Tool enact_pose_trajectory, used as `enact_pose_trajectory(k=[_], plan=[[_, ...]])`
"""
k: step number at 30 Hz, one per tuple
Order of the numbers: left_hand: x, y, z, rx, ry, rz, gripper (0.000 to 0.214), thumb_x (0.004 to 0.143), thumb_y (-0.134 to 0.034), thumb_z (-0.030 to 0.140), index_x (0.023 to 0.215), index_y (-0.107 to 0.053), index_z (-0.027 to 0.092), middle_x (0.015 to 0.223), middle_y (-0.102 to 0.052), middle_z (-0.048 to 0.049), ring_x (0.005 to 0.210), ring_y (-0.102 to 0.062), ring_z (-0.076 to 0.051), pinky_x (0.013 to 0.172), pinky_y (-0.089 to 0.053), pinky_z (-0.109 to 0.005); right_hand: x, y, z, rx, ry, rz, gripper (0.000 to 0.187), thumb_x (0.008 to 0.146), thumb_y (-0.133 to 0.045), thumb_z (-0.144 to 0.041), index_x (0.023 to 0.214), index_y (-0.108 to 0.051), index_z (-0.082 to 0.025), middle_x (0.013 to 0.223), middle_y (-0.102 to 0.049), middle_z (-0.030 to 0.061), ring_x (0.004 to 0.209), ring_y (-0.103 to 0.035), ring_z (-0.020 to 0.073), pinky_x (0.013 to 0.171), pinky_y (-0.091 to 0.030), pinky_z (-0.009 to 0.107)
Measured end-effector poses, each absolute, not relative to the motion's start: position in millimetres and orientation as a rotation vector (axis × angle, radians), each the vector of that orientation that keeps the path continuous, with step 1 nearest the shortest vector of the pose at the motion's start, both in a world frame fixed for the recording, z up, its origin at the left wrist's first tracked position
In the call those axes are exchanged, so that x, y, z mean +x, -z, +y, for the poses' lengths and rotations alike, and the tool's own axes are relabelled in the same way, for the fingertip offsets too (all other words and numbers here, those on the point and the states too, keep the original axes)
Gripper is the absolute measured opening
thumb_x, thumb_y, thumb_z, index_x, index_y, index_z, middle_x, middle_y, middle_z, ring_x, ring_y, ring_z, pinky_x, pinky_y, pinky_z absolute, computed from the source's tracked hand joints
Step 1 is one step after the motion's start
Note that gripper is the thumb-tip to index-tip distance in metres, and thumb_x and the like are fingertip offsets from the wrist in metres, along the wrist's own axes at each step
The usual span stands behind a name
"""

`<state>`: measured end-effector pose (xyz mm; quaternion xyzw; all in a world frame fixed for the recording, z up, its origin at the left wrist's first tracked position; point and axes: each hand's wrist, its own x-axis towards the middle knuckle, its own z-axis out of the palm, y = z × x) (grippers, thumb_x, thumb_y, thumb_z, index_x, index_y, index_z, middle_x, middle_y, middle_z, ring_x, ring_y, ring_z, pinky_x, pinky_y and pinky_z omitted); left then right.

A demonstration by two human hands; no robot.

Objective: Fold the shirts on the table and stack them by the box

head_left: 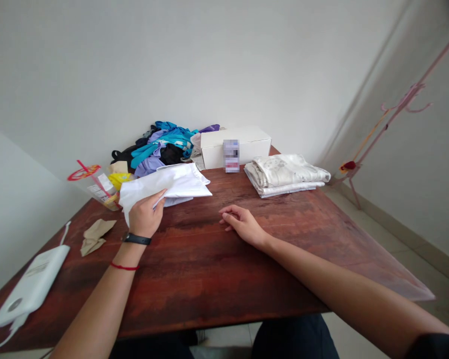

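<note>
My left hand [146, 214] is closed on the near edge of a folded white cloth [168, 182], with the thumb on the side nearer me. The cloth lies in loose layers at the left of the table, its front edge slightly raised. My right hand [239, 223] is over the middle of the table with loosely curled fingers, somewhat apart, and nothing in them. Farther right sits a neat stack of folded fabric [286, 172], a grey-white patterned piece on top of a white one.
Behind the cloth are a heap of blue, purple and black clothes [164, 144] and a white box [243, 142]. Leftward stand a plastic cup [101, 187] with a straw, a crumpled brown paper [97, 237] and a white power bank [32, 284]. A pink rack [404, 102] stands right of the wooden table [217, 284].
</note>
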<state>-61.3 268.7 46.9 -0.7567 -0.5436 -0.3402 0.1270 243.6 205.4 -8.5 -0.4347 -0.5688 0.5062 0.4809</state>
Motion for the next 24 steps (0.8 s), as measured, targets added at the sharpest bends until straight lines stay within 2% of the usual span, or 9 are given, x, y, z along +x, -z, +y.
enact_pose_trajectory(k=[2, 5, 8, 13, 15, 17, 19, 21, 24], plan=[[-53, -55, 256, -2.359, 0.98, -1.425, 0.037, 0.097, -0.053, 0.035, 0.121, -0.076, 0.02, 0.116, -0.076, -0.0078, 0.103, -0.073, -0.027, 0.093, -0.055, -0.032, 251, 13, 218, -1.093, -1.203, -1.27, 0.03, 0.086, -0.063, -0.043, 0.103, -0.066, -0.019, 0.094, -0.068, 0.0051, 0.09, -0.068, 0.0202, 0.069, -0.057, 0.03], [-42, -62, 241, -2.664, 0.93, -1.207, 0.031, 0.094, -0.058, 0.036, 0.114, -0.079, 0.024, 0.112, -0.077, -0.0048, 0.096, -0.075, -0.025, 0.091, -0.057, -0.031, 264, 19, 235, -1.168, -0.981, -1.233, 0.032, 0.084, -0.065, -0.045, 0.102, -0.068, -0.02, 0.097, -0.068, 0.0053, 0.09, -0.065, 0.0201, 0.075, -0.057, 0.032], [-28, -65, 227, -2.968, 0.886, -1.153, 0.027, 0.092, -0.062, 0.033, 0.11, -0.08, 0.025, 0.105, -0.079, -0.0038, 0.09, -0.077, -0.024, 0.085, -0.058, -0.029, 274, 21, 245, -1.207, -0.845, -1.214, 0.033, 0.084, -0.062, -0.045, 0.105, -0.069, -0.02, 0.102, -0.07, 0.0064, 0.093, -0.065, 0.0211, 0.082, -0.055, 0.034], [-3, -71, 207, -3.736, 0.567, -1.094, 0.027, 0.09, -0.069, 0.039, 0.108, -0.08, 0.022, 0.102, -0.08, -0.0071, 0.092, -0.076, -0.024, 0.084, -0.058, -0.029, 280, 21, 248, -1.217, -0.747, -1.273, 0.031, 0.083, -0.062, -0.039, 0.105, -0.071, -0.02, 0.105, -0.071, 0.007, 0.097, -0.065, 0.0229, 0.084, -0.053, 0.034], [-1, -70, 207, -3.837, 0.73, -1.11, 0.034, 0.093, -0.065, 0.044, 0.109, -0.079, 0.018, 0.097, -0.08, -0.0097, 0.085, -0.077, -0.024, 0.081, -0.059, -0.031, 281, 18, 248, -1.237, -0.784, -1.262, 0.03, 0.081, -0.062, -0.037, 0.104, -0.071, -0.02, 0.105, -0.071, 0.0066, 0.095, -0.065, 0.0224, 0.081, -0.053, 0.033], [-5, -67, 213, -3.525, 1.156, -1.316, 0.036, 0.095, -0.06, 0.046, 0.102, -0.079, 0.016, 0.091, -0.08, -0.0095, 0.08, -0.076, -0.023, 0.076, -0.059, -0.031, 283, 15, 247, -1.276, -0.856, -1.23, 0.028, 0.079, -0.062, -0.035, 0.101, -0.071, -0.019, 0.101, -0.071, 0.0059, 0.092, -0.064, 0.0213, 0.075, -0.053, 0.03], [-14, -61, 225, -2.951, 1.451, -1.494, 0.036, 0.096, -0.057, 0.045, 0.09, -0.078, 0.017, 0.09, -0.079, -0.0079, 0.085, -0.074, -0.023, 0.078, -0.058, -0.031, 285, 11, 246, -1.314, -0.917, -1.204, 0.028, 0.079, -0.062, -0.033, 0.101, -0.069, -0.018, 0.098, -0.07, 0.0054, 0.085, -0.064, 0.0196, 0.065, -0.052, 0.027], [-28, -52, 240, -2.484, 1.52, -1.519, 0.035, 0.095, -0.055, 0.043, 0.085, -0.077, 0.018, 0.092, -0.078, -0.0077, 0.095, -0.071, -0.024, 0.087, -0.055, -0.034, 286, 8, 245, -1.339, -0.964, -1.194, 0.033, 0.08, -0.06, -0.032, 0.108, -0.066, -0.018, 0.096, -0.068, 0.0054, 0.075, -0.063, 0.0168, 0.054, -0.049, 0.023], [-49, -38, 260, -2.19, 1.456, -1.515, 0.03, 0.093, -0.053, 0.037, 0.091, -0.075, 0.016, 0.1, -0.076, -0.0102, 0.104, -0.067, -0.027, 0.103, -0.048, -0.04, 287, 7, 245, -1.361, -1.062, -1.178, 0.035, 0.081, -0.059, -0.029, 0.114, -0.062, -0.017, 0.089, -0.066, 0.0041, 0.062, -0.058, 0.0125, 0.042, -0.041, 0.02]])
